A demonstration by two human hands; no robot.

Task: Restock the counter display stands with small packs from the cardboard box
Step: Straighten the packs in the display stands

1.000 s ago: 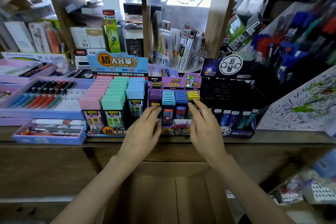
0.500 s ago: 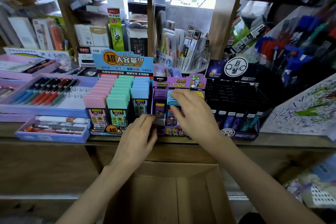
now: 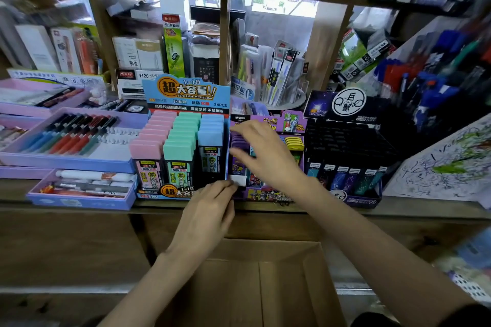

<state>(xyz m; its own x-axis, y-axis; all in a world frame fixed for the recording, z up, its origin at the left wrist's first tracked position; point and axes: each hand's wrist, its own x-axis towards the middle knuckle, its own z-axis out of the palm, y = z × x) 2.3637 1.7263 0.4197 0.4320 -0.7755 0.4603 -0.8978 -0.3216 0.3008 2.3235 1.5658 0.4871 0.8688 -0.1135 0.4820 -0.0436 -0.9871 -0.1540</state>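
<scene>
Right hand (image 3: 268, 152) is reaching over the purple cardboard display stand (image 3: 271, 191) in the middle of the wooden tabletop (image 3: 66, 206), fingers spread and curling down onto the rows of small packs; purple-capped packs (image 3: 240, 141) are showing just left of the hand, yellow-capped packs (image 3: 293, 142) just right of it. Left hand (image 3: 206, 216) is sitting at the stand's front left corner, fingertips pressed together against a small white tag (image 3: 239, 180) there; cannot tell whether it is actually pinching the tag. Left of this stand, touching it, the blue cardboard display stand (image 3: 186, 93) is holding full rows of pink, mint and light-blue capped packs (image 3: 180, 146). On the right, the black display stand (image 3: 348, 141) is carrying a front row of dark packs. Open brown cardboard box (image 3: 265, 281) is sitting below the tabletop edge, between the two forearms; its contents are not visible.
</scene>
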